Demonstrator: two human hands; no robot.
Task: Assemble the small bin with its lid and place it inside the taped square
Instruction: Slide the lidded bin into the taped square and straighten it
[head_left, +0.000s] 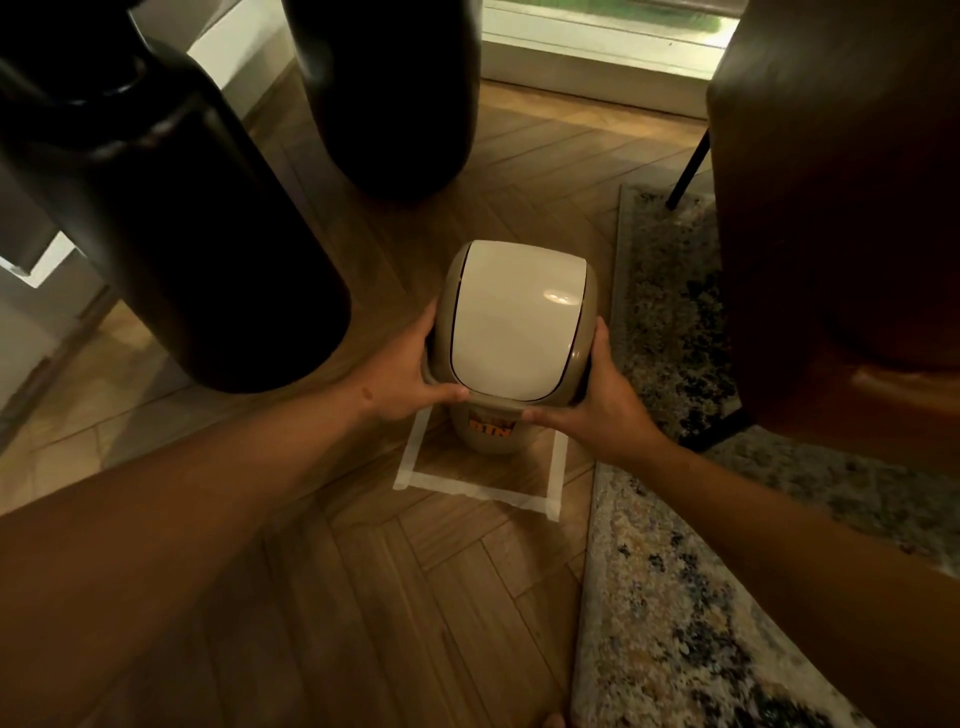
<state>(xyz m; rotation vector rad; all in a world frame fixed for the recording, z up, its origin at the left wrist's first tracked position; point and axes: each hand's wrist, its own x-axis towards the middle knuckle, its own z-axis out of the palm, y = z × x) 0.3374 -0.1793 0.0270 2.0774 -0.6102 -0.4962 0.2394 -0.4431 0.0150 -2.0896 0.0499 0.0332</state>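
Observation:
A small beige bin (488, 434) with an orange label stands upright on the wooden floor, inside a square of pale tape (475, 486). On top of it sits its lid (511, 322), a beige frame with a cream swing flap. My left hand (410, 371) grips the lid's left side, thumb along its front edge. My right hand (592, 397) grips the lid's right side, thumb at the front rim. The bin's body is mostly hidden under the lid and hands.
Two tall dark cylindrical objects (171, 218) (395, 93) stand to the left and behind the bin. A brown leather chair (841, 208) with a thin black leg rises on the right. A patterned rug (670, 597) borders the square's right side.

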